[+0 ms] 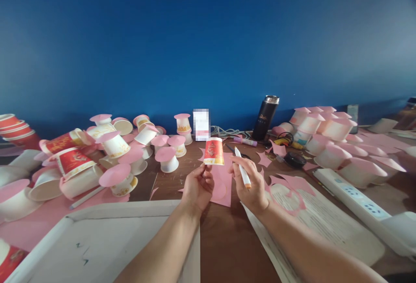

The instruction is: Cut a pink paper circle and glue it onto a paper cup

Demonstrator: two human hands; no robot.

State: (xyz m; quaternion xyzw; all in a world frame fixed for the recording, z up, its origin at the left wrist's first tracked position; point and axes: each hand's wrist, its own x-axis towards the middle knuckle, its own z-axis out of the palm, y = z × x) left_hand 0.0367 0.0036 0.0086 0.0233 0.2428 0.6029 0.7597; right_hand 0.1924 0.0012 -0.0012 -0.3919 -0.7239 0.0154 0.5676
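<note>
My left hand [197,187] grips a red paper cup [213,149] by its gold-patterned rim, which faces down; the narrow base is on top. Held in my right hand [255,192] is a white marker [242,171] with an orange end, its tip pointing up and away from me. The marker is beside the cup, apart from it. Under and behind the cup lies a pink paper sheet [222,197] with a round outline on it. Pink paper scraps [264,158] are scattered around my right hand.
Paper cups with pink paper discs [115,174] crowd the left side. More pink-topped cups [334,157] are stacked at right, near a power strip [354,198]. A black thermos [265,118] leans by the blue wall [146,49]. A white tray or board [123,239] lies front left.
</note>
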